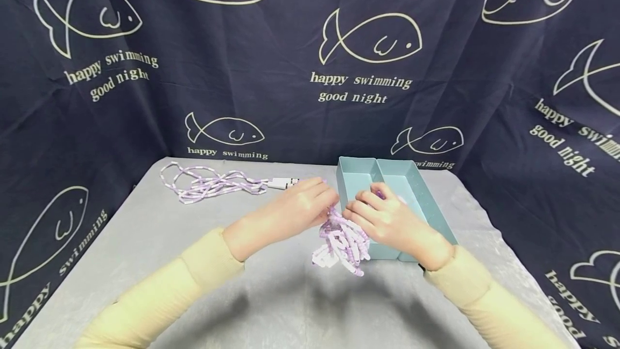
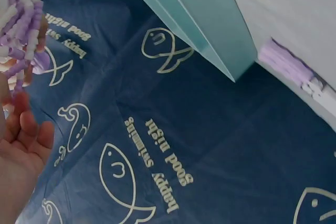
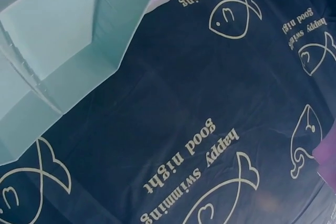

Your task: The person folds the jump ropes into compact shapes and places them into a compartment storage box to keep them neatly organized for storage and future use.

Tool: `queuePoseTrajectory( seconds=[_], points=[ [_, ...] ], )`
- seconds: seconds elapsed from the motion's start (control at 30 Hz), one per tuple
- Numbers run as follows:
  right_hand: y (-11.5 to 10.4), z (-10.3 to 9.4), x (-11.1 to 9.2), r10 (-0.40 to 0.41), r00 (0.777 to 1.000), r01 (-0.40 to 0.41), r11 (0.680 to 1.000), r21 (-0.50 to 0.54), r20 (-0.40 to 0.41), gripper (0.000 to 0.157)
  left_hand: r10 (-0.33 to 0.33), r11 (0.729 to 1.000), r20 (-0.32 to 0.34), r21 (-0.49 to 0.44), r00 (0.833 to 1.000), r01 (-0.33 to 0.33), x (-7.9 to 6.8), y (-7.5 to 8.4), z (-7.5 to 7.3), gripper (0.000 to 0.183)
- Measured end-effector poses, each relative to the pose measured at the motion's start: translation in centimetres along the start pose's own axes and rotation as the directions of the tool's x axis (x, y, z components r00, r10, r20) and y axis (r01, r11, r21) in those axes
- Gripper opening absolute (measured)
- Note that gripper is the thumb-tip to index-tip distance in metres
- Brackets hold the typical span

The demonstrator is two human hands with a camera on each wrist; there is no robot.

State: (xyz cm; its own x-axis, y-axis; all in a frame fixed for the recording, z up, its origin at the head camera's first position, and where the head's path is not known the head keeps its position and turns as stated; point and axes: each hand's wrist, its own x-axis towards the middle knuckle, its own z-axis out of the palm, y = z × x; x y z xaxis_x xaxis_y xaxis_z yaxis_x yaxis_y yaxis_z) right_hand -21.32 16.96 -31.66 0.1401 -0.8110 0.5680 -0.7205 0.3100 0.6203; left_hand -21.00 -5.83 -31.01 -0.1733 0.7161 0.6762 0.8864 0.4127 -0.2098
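Between my two hands hangs a bunched beaded jump rope [image 1: 341,244] in purple and white, over the table by the box. My left hand [image 1: 307,201] pinches the top of the bunch with bent fingers; in the left wrist view this hand [image 2: 23,142] is close under the beads [image 2: 21,17]. My right hand [image 1: 382,217] curls round a purple part of the rope [image 1: 380,195], mostly hidden by its fingers. In the right wrist view only a purple piece [image 3: 328,156] shows at the right edge.
A second beaded jump rope [image 1: 208,185] lies loosely coiled at the back left, its white handle [image 1: 280,183] pointing toward the box. The teal box [image 1: 438,214], split into two compartments, stands behind and under my right hand. A dark blue fish-print cloth [image 1: 290,69] surrounds the grey table [image 1: 145,263].
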Motion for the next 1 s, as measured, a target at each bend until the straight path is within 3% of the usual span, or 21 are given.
queuePoseTrajectory(
  seconds=[0.1,0.13,0.2,0.23,0.33,0.37,0.4,0.47,0.57,0.63,0.77,0.9,1.0],
  points=[
    [-0.1,0.2,-0.3,0.011,1.0,-0.011,1.0,-0.001,0.009,0.024,-0.013,0.999,-0.002,0.035,1.0,0.013,-0.1,-0.1,-0.1,0.013],
    [-0.1,0.2,-0.4,0.015,1.0,-0.015,1.0,0.003,0.011,0.023,-0.036,0.999,0.004,0.007,0.999,0.036,-0.1,-0.1,-0.1,0.012],
    [-0.1,0.3,-0.5,0.017,1.0,-0.017,1.0,0.009,0.018,0.023,-0.105,0.985,0.042,-0.134,0.994,0.109,-0.1,-0.1,-0.1,0.011],
    [-0.1,0.4,-0.5,0.015,1.0,-0.015,1.0,0.016,0.018,0.022,-0.143,0.961,0.072,-0.227,0.987,0.156,-0.1,-0.1,-0.1,0.011],
    [-0.1,0.4,-0.6,0.009,1.0,-0.01,1.0,0.025,0.016,0.022,-0.227,0.848,0.161,-0.452,0.961,0.276,-0.2,-0.1,0.0,0.014],
    [-0.1,0.4,-0.6,0.008,1.0,-0.008,1.0,0.027,0.014,0.022,-0.233,0.825,0.18,-0.483,0.956,0.293,-0.3,-0.1,0.1,0.015],
    [-0.2,0.4,-0.6,0.007,1.0,-0.007,1.0,0.029,0.011,0.022,-0.232,0.824,0.19,-0.482,0.954,0.296,-0.3,-0.2,0.2,0.015],
    [-0.1,0.4,-0.7,0.015,1.0,-0.015,0.999,0.03,0.012,0.021,-0.202,0.87,0.179,-0.419,0.963,0.26,-0.5,-0.4,0.3,0.016],
    [0.0,0.4,-0.7,0.037,0.999,-0.037,0.999,0.027,0.009,0.021,-0.145,0.955,0.145,-0.236,0.979,0.177,-0.6,-0.7,0.3,0.02],
    [0.1,0.4,-0.8,0.05,0.999,-0.051,0.998,0.028,0.01,0.022,-0.126,0.985,0.134,-0.105,0.983,0.14,-0.6,-1.0,0.0,0.022],
    [0.1,0.3,-1.1,0.058,0.998,-0.059,0.998,0.035,0.03,0.022,-0.086,0.994,0.143,0.078,0.986,0.076,-0.6,-1.4,-0.7,0.02],
    [-0.1,0.1,-1.5,0.077,0.99,-0.081,0.996,0.027,0.117,0.025,-0.067,0.994,0.143,0.092,0.987,0.054,-1.0,-1.5,-0.9,0.015],
    [-0.3,0.0,-1.7,0.113,0.967,-0.115,0.993,-0.004,0.226,0.028,-0.086,0.995,0.123,0.062,0.989,0.079,-1.3,-1.6,-0.8,0.013]
  ],
)
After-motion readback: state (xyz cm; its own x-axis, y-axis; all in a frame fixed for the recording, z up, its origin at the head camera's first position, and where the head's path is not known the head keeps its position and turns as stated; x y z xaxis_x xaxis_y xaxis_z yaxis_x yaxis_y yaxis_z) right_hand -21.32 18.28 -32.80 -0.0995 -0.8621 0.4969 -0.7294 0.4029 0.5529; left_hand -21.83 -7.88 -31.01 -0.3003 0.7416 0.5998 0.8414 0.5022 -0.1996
